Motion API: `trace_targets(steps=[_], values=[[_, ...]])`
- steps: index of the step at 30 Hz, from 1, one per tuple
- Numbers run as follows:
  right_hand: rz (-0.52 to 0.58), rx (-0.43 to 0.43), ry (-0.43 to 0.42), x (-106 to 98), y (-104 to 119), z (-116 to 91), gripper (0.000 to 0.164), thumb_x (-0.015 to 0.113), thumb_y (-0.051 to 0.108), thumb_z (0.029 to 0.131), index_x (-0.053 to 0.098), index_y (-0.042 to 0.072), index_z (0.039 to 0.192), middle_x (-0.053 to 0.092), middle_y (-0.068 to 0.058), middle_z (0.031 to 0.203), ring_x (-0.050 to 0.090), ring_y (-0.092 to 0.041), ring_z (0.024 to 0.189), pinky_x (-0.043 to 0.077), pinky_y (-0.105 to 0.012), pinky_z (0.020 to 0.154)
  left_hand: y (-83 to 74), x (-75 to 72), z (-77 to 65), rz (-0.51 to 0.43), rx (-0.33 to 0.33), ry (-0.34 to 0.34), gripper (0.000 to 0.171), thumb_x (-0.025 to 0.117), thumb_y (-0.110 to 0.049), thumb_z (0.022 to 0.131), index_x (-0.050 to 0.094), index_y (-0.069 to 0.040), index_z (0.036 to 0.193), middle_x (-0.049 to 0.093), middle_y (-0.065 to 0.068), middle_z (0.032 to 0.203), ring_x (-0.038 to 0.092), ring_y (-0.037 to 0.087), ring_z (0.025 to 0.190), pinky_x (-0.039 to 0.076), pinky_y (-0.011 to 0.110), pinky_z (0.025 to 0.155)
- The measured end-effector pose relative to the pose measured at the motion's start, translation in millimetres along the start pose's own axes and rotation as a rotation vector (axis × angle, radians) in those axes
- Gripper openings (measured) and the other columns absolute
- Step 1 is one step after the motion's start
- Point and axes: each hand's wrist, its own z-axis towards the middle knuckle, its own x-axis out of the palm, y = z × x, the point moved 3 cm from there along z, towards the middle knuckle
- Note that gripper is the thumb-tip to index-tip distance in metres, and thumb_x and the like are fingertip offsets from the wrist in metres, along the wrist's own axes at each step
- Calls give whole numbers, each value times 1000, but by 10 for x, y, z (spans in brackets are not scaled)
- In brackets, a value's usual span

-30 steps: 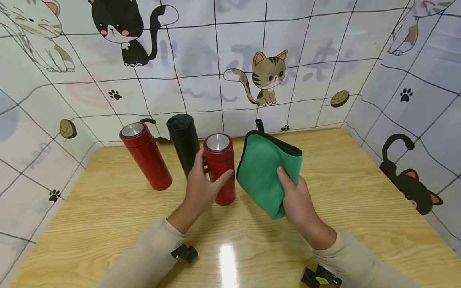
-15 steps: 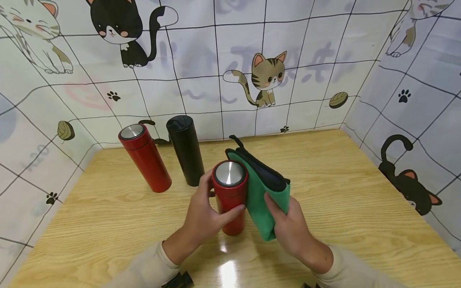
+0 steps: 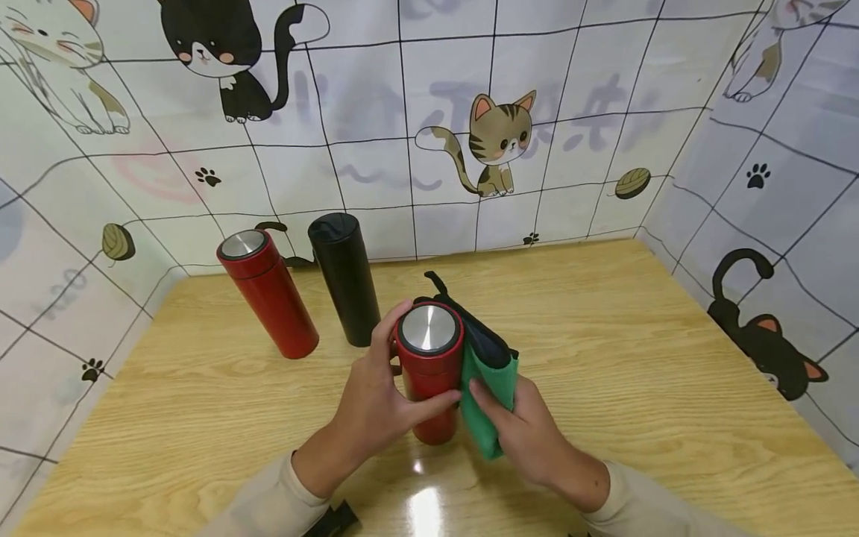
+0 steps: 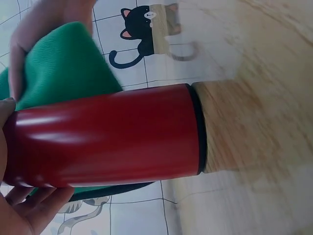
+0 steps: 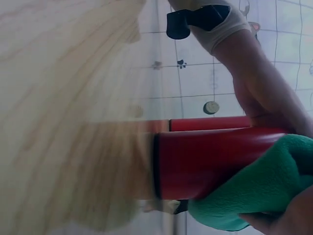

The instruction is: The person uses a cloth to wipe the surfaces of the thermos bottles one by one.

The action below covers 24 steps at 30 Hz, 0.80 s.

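Observation:
My left hand (image 3: pixel 372 410) grips a red vacuum flask (image 3: pixel 429 380) with a silver lid, fingers round its far side and thumb across the front. The flask stands upright, its black-edged base (image 4: pixel 199 129) right at the tabletop. In my right hand (image 3: pixel 537 444) is a folded green cloth (image 3: pixel 479 425) with a black border and a black loop, pinched between thumb and fingers. The cloth lies along the flask's right side and wraps partly behind it. In the right wrist view, the green cloth (image 5: pixel 249 191) overlaps the flask's red wall (image 5: pixel 210 152).
A second red flask (image 3: pixel 271 298) with a silver lid stands at the back left. Beside it is a black flask (image 3: pixel 345 280). The wooden table (image 3: pixel 590 321) is bounded by a cat-patterned sheet (image 3: pixel 362 97) at the back and both sides.
The held red flask has come nearer to me and slightly right, away from the black flask. The cloth has moved left and down from beside it to against its side.

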Motion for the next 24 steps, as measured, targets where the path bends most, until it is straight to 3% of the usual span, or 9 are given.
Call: trace_targets(steps=[5, 13, 16, 24], values=[[8, 145, 70, 19, -90, 36, 28, 53, 14, 103, 58, 3, 127, 66, -12, 112, 62, -12, 95, 53, -26, 87, 5, -15, 23, 33, 54, 1, 117, 94, -29, 66, 18, -9, 152, 58, 8, 138, 66, 21, 117, 60, 33, 86], [-54, 248, 33, -6, -63, 44, 26, 51, 21, 105, 60, 3, 121, 64, -11, 101, 61, -14, 86, 53, -26, 80, 5, -19, 50, -8, 143, -5, 113, 94, -23, 67, 18, -1, 148, 58, 14, 137, 66, 25, 116, 59, 34, 89], [-57, 220, 11, -33, -20, 35, 24, 49, 20, 106, 60, 3, 120, 64, -11, 98, 62, -13, 84, 54, -27, 78, 6, -29, 52, 11, 157, -8, 113, 94, -24, 66, 19, 0, 147, 59, 14, 135, 67, 25, 114, 59, 35, 90], [-58, 40, -78, -125, 164, -32, 24, 48, 9, 104, 60, 4, 125, 64, -6, 87, 61, -7, 72, 55, -27, 69, -29, -40, 76, 119, 148, 22, 115, 94, -31, 66, 18, -6, 148, 60, 12, 130, 67, 22, 111, 59, 36, 90]])
